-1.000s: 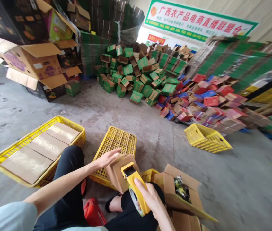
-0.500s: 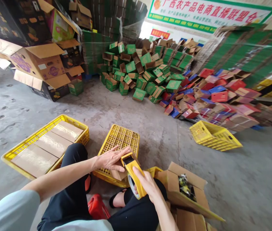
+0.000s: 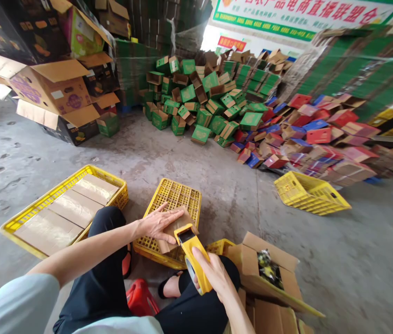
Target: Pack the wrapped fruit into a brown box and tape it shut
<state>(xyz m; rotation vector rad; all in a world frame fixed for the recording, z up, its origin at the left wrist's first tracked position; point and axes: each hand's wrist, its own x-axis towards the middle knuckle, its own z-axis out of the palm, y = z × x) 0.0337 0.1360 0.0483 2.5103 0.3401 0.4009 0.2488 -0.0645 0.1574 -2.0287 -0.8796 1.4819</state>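
Note:
A small brown cardboard box (image 3: 181, 221) lies on the upturned yellow plastic crate (image 3: 172, 191) in front of me. Across the box's top rests my left hand (image 3: 157, 223), its fingers spread flat. My right hand (image 3: 210, 269) is wrapped around a yellow tape dispenser (image 3: 196, 260) with a roll of tape in it. The dispenser's head is at the near right edge of the box. Part of the box is hidden beneath my left hand and the dispenser.
Left of my knee, a yellow crate (image 3: 60, 179) holds several taped boxes (image 3: 74, 208). At my right stands an open carton (image 3: 248, 266) with dark wrapped items inside. Another yellow crate (image 3: 309, 197) sits farther right. Green boxes (image 3: 201, 134) and red and blue boxes (image 3: 318, 136) are heaped behind.
The dispenser has shifted slightly down and right, toward me, showing more of the box's top. My left hand stays on the box with fingers a little more spread.

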